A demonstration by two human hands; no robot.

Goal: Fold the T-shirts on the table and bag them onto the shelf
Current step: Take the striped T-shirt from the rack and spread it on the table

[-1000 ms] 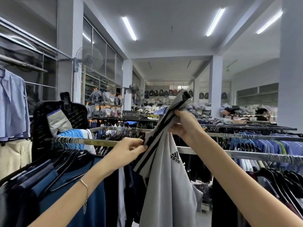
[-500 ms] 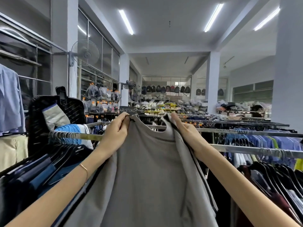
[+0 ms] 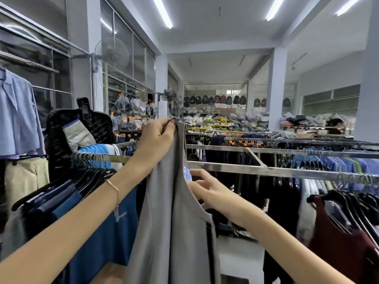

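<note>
A grey T-shirt (image 3: 176, 222) hangs in front of me, held up high by one shoulder and folded lengthwise. My left hand (image 3: 156, 138) grips its top edge at the shoulder. Lower and to the right, my right hand (image 3: 207, 189) reaches behind the neckline with fingers spread, touching a small blue-white tag (image 3: 187, 174) inside the collar. Whether those fingers pinch anything is hidden by the cloth. A dark stripe runs down the shirt's right edge.
Metal clothes rails (image 3: 287, 171) cross in front of me, hung with blue and dark shirts. A rack of blue shirts on black hangers (image 3: 61, 193) is close at my left. A maroon garment (image 3: 338, 242) hangs at right. Bags and packed goods fill the back shelves (image 3: 215, 119).
Both hands held the shirt spread by its shoulders half a second ago. Now my right hand has let go and dropped to the collar, and the shirt hangs folded from my left hand.
</note>
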